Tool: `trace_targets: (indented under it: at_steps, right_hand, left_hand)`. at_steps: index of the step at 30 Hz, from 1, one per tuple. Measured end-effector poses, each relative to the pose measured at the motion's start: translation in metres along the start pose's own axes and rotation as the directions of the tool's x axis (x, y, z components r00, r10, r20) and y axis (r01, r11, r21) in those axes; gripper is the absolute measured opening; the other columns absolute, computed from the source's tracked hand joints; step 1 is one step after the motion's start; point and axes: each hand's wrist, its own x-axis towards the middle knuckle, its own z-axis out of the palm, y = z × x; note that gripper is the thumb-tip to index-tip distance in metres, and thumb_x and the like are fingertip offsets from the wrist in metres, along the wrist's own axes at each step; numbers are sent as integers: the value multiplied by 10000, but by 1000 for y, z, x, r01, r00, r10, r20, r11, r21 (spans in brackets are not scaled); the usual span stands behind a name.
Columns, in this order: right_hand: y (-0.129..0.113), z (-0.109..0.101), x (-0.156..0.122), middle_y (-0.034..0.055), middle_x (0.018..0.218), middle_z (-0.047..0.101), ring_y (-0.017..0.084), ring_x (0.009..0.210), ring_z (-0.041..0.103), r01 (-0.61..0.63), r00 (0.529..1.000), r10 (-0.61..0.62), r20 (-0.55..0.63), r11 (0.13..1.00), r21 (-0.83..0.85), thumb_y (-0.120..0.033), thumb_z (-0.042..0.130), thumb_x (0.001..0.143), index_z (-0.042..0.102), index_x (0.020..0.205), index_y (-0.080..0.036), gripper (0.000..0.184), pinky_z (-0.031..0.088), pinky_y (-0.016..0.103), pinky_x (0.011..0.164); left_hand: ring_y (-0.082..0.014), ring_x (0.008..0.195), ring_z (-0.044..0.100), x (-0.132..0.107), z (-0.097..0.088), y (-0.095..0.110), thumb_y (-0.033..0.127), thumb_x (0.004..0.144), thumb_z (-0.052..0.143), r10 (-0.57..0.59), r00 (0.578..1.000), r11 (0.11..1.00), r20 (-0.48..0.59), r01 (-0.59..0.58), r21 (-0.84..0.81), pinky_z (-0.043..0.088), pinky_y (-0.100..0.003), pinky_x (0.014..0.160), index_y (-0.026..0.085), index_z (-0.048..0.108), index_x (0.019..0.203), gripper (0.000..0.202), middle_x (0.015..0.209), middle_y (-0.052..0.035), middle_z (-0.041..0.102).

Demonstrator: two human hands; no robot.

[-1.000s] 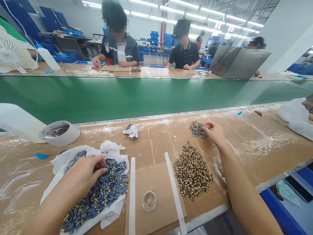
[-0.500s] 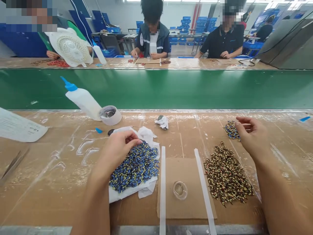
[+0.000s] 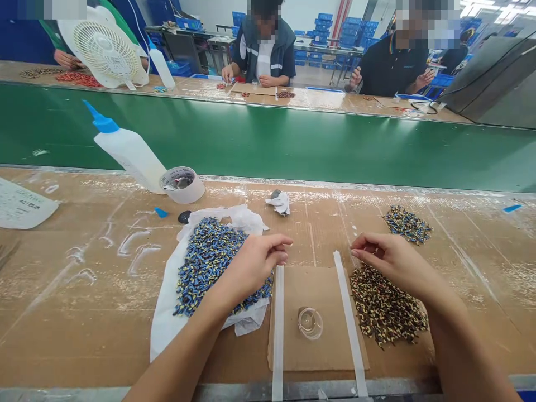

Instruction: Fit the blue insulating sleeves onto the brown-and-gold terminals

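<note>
My left hand (image 3: 266, 257) is over the right edge of the pile of small blue-and-yellow pieces (image 3: 209, 251), which lies on white paper (image 3: 161, 329). Its thumb and fingertips are pinched together; anything between them is too small to make out. My right hand (image 3: 387, 257) is above the far end of the pile of small dark brown-and-cream pieces (image 3: 389, 312), also in a pinch whose contents I cannot make out. Between the piles, a cardboard piece (image 3: 314, 352) bears a small clear round cup (image 3: 310, 324), flanked by two white tape strips (image 3: 277, 335).
Behind my right hand is a smaller heap of mixed blue and yellow pieces (image 3: 407, 224). A blue-capped bottle (image 3: 129, 156), a tape roll (image 3: 184, 187) and crumpled paper (image 3: 280, 203) stand further back. Beyond the green belt (image 3: 293, 145), several people sit at work.
My left hand has moved right, from the top of the blue pile toward the tape strip. My right hand has come left and nearer from the small mixed heap. The view has tilted slightly.
</note>
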Motion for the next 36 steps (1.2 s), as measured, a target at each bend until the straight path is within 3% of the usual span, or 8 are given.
trace_targets:
  at_steps: [4,8,12,15,20,25,30,36]
  right_hand:
    - [-3,-2,-5,-14,677,632,138,622,546,3,992,3,127,999,-46,-330,547,881,632,791,-221,165,385,260,563]
    - [2,-6,-12,-15,654,629,141,601,548,-24,990,38,135,994,-104,-331,519,893,646,814,-229,181,376,270,558]
    - [12,-4,-13,-3,687,656,149,636,574,0,983,16,182,996,-89,-259,550,863,682,839,-231,137,387,273,578]
    - [15,-6,-12,17,766,677,162,705,587,58,992,-48,114,994,-89,-210,555,853,693,839,-221,139,403,286,632]
    - [-5,-3,-17,2,765,638,135,674,564,179,949,-212,234,972,152,-256,606,866,670,965,-219,124,429,252,599]
    - [-30,28,-22,2,796,649,116,659,556,246,886,-373,276,882,402,-265,651,857,647,1032,-199,188,450,243,598]
    - [-34,47,-21,-10,737,625,114,639,545,152,900,-326,291,857,492,-300,650,862,658,987,-196,163,443,244,582]
    - [-41,54,-20,-20,685,590,104,601,512,166,894,-349,282,841,515,-281,634,877,678,917,-186,112,406,232,548]
  left_hand:
    - [-128,668,646,3,13,3,139,835,557,-22,994,995,103,31,-92,493,-242,671,166,662,961,166,732,-4,672]
    - [-126,661,584,5,19,8,152,810,605,54,994,995,96,-62,81,420,-233,627,171,633,762,59,696,18,645]
    - [-130,691,574,7,27,8,173,819,607,69,990,992,125,-81,96,399,-235,631,176,608,774,46,737,16,654]
    - [-135,690,578,8,35,7,212,825,610,45,991,997,124,-52,52,403,-237,623,174,595,782,59,738,5,651]
    - [-125,643,550,8,45,8,254,795,646,13,992,991,128,4,-134,411,-239,588,165,567,755,126,679,10,607]
    - [-115,634,594,9,49,8,217,776,651,-40,967,887,251,150,-436,466,-247,612,149,555,818,124,695,-11,640]
    - [-118,673,626,9,50,4,216,796,654,-36,964,865,263,161,-475,491,-256,659,151,578,858,117,712,-19,668]
    - [-145,776,653,7,53,3,167,850,554,-26,970,891,243,132,-434,531,-313,755,158,648,899,106,824,-44,692]
